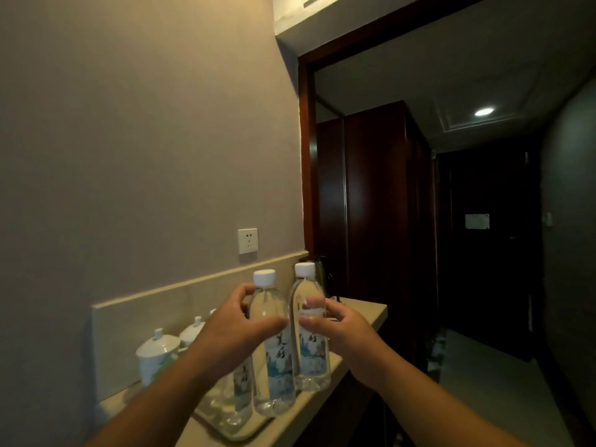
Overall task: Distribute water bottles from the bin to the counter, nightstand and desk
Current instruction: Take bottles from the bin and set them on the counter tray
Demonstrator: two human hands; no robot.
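Observation:
Two clear water bottles with white caps and printed labels stand upright on the beige counter (361, 312). My left hand (232, 330) wraps the left bottle (272, 359) around its upper body. My right hand (335, 330) holds the right bottle (311, 337) at its shoulder. The left bottle's base rests on a shallow tray (245, 429) at the counter's near end. A third bottle (240, 391) stands on the tray behind my left forearm, mostly hidden. No bin is in view.
White lidded cups (158, 353) stand at the counter's left by the wall. A dark kettle (319, 272) sits behind the bottles. A wall socket (247, 241) is above the backsplash. Right of the counter a dark corridor runs past wooden wardrobes (377, 204).

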